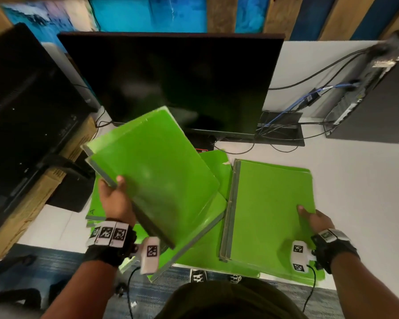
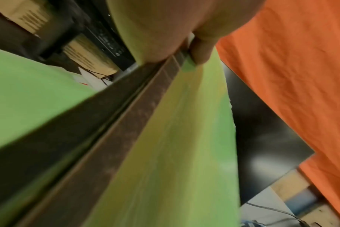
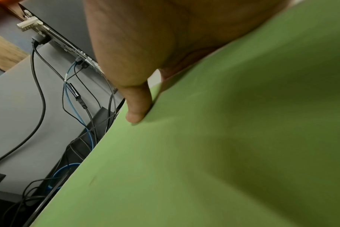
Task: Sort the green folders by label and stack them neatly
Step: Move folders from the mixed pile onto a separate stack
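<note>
Raised green folder (image 1: 157,166) glossy, plastic-like, grey spine; flat folder (image 1: 272,203) matt card; white table (image 1: 359,185) smooth; monitor (image 1: 171,81) glossy.

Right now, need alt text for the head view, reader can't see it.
The left hand grips a tilted green folder lifted above loose green folders on a white desk, while the right hand holds the edge of a flat folder stack. A dark monitor stands behind.

Bare bench (image 1: 355,180) lay open at the frame's right. A monitor (image 1: 171,81) blocked the upper centre, cables (image 1: 286,132) and a computer tower (image 1: 376,100) the upper right, boxes (image 1: 55,180) the left edge.
</note>
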A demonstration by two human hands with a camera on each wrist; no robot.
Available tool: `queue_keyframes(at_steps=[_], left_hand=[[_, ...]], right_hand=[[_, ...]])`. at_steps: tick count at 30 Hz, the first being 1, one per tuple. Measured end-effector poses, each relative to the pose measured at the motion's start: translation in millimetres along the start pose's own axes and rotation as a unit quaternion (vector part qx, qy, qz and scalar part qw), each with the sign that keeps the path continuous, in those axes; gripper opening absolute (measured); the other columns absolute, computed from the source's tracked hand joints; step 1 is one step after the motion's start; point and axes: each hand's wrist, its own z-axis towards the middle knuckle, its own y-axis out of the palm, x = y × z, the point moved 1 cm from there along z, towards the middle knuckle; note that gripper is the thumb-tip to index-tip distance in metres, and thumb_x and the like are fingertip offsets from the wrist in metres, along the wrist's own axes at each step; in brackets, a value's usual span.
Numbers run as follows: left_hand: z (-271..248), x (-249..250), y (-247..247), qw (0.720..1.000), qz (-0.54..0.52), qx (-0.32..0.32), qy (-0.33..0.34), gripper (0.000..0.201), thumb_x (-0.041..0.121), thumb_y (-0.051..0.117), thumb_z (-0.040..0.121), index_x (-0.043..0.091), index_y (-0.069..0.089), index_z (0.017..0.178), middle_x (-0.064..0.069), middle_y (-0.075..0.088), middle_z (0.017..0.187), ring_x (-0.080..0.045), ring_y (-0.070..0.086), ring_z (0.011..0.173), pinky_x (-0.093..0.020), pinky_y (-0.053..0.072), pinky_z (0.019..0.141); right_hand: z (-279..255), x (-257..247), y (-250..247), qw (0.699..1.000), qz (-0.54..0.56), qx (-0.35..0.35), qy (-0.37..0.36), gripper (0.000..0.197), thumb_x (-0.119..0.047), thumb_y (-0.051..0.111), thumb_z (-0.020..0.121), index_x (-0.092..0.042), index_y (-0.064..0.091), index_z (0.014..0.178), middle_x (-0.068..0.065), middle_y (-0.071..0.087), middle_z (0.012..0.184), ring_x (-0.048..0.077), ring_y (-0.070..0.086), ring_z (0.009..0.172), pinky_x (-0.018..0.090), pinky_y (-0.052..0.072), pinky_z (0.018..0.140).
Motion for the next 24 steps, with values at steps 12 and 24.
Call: queue_keyframes(at_steps=[12,24], left_hand=[[-44,-35,133,0.924,0.105,-0.368,-0.002,0.029,0.001,0.053,0.094,0.009,0.057,0.122,0.01,0.07,0.097,-0.013,0.064,0.087,-0.03,0.053,0.08],[-95,-126,193,0.869,0.342,-0.351,-0.068,0.034,0.023,0.06,0.094,0.002,0.056,0.121,-0.024,0.054,0.095,-0.04,0.059,0.086,-0.04,0.047,0.072]], right_hand=[[-6,-3,-6,0.999,0.025,-0.025,0.003,0.055,-0.049,0.062,0.085,-0.01,0.06,0.124,0.016,0.064,0.12,0.03,0.058,0.09,0.036,0.048,0.085],[-10,-9,-2,0.998,0.05,-0.015,0.03,0.07,-0.06,0.036,0.093,-0.004,0.053,0.132,0.02,0.052,0.136,0.035,0.05,0.123,0.034,0.037,0.098]])
